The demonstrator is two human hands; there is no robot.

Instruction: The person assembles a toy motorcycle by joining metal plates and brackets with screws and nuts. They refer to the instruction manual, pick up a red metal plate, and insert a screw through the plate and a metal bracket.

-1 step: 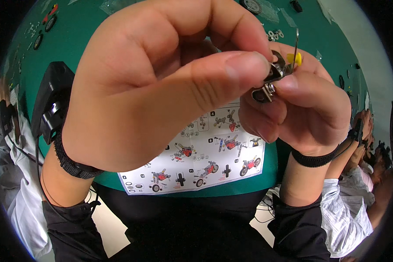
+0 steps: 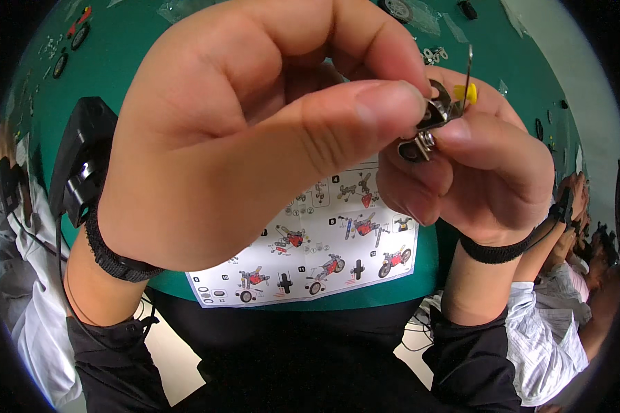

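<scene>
Close to the camera, my left hand (image 2: pixel 255 131) pinches the left side of a small metal bracket assembly (image 2: pixel 439 113) between thumb and forefinger. My right hand (image 2: pixel 482 158) grips the same piece from the right, its thumb pressed just below the metal. Dark, shiny bent plates make up the piece, with a thin strip standing upright on its right. A yellow plastic part (image 2: pixel 466 93) sits beside that strip, and a silver screw with a nut (image 2: pixel 427 141) shows at the lower end. Fingers hide part of the assembly.
Below my hands a printed instruction sheet (image 2: pixel 303 275) with motorbike drawings lies on the green table (image 2: pixel 151 48). Small wheels (image 2: pixel 80 36), washers (image 2: pixel 434 55) and clear plastic bags (image 2: pixel 424 20) lie farther off. A black device (image 2: pixel 83 151) sits at my left wrist. Other people sit on both sides.
The metal piece has tilted very slightly, its upright strip shifting a little to the right. Both hands keep the same hold.
</scene>
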